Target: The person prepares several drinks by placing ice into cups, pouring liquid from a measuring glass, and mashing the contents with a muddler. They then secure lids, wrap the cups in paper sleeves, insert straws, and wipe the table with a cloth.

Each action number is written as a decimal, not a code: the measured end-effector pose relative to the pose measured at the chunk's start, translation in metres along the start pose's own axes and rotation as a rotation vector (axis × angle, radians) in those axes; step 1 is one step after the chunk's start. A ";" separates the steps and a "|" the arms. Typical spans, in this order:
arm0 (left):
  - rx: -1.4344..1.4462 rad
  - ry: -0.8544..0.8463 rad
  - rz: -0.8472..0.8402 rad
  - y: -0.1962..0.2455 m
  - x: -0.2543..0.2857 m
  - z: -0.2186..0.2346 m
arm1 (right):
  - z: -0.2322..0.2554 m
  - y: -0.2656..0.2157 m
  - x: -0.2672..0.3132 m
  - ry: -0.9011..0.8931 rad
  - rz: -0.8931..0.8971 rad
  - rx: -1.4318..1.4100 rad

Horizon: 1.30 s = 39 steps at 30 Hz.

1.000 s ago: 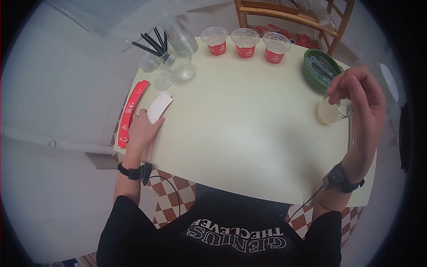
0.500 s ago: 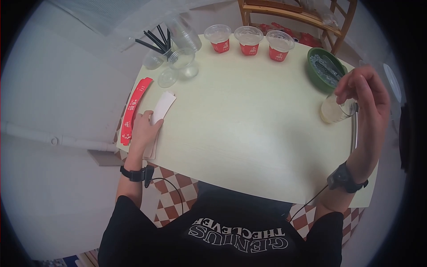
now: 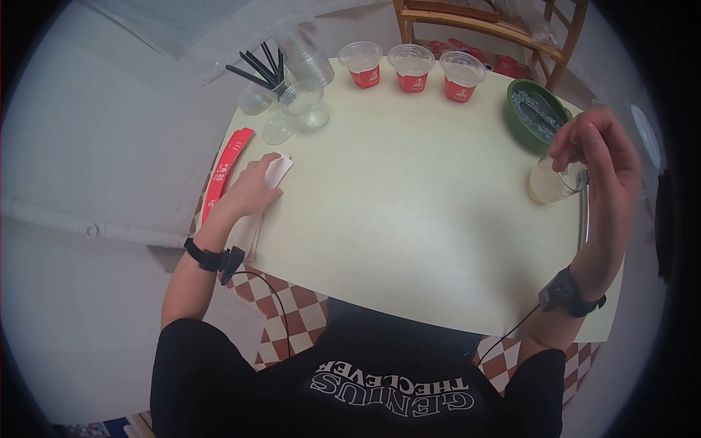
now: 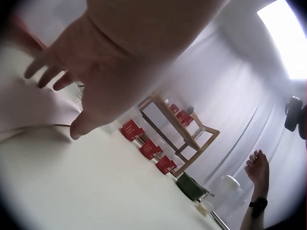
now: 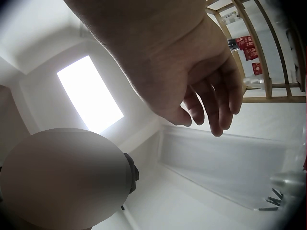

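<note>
My left hand (image 3: 252, 191) is over a pale paper strip (image 3: 279, 172) at the left of the table, fingertips near its far end. In the left wrist view the left hand's fingers (image 4: 52, 75) are spread above the pale strip, with the thumb apart from them. Beside it lies a red printed paper strip (image 3: 232, 157), partly covered by the hand. My right hand (image 3: 600, 157) is raised at the right, its fingers hanging loosely bent around nothing. Below it in the head view stands a glass (image 3: 546, 184) of pale liquid, partly overlapped by the hand.
Three clear cups with red sleeves (image 3: 412, 79) stand along the far edge. A green bowl (image 3: 517, 125) with a dark utensil is at the back right. Black straws (image 3: 255, 69), stacked clear cups (image 3: 310, 62) and a clear lid (image 3: 277, 131) are at the back left.
My left hand has moved forward along the pale strip, towards its far end, and now covers more of it. The right hand stays raised in nearly the same place.
</note>
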<state>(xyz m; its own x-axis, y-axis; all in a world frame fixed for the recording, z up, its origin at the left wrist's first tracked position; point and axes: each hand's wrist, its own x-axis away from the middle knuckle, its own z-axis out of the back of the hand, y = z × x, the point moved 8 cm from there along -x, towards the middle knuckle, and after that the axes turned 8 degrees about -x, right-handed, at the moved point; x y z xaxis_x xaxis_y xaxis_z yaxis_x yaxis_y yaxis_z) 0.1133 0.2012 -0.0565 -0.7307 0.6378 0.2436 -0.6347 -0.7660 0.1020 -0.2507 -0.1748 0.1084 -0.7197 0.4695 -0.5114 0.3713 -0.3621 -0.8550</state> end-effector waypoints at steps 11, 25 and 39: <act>-0.079 0.054 0.057 -0.015 -0.050 -0.002 | 0.004 0.000 0.001 0.011 0.002 0.002; 0.000 0.196 0.020 -0.027 -0.049 -0.007 | 0.002 -0.001 0.001 0.004 0.004 0.023; 0.016 0.188 0.081 -0.041 -0.048 -0.013 | 0.003 0.002 0.000 -0.008 0.004 0.009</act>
<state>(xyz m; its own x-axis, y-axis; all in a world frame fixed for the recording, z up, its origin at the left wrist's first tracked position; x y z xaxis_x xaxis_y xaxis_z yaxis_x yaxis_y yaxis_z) 0.1708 0.2033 -0.0852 -0.8141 0.5768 0.0671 -0.5692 -0.8155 0.1052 -0.2513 -0.1784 0.1068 -0.7230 0.4617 -0.5139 0.3688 -0.3710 -0.8522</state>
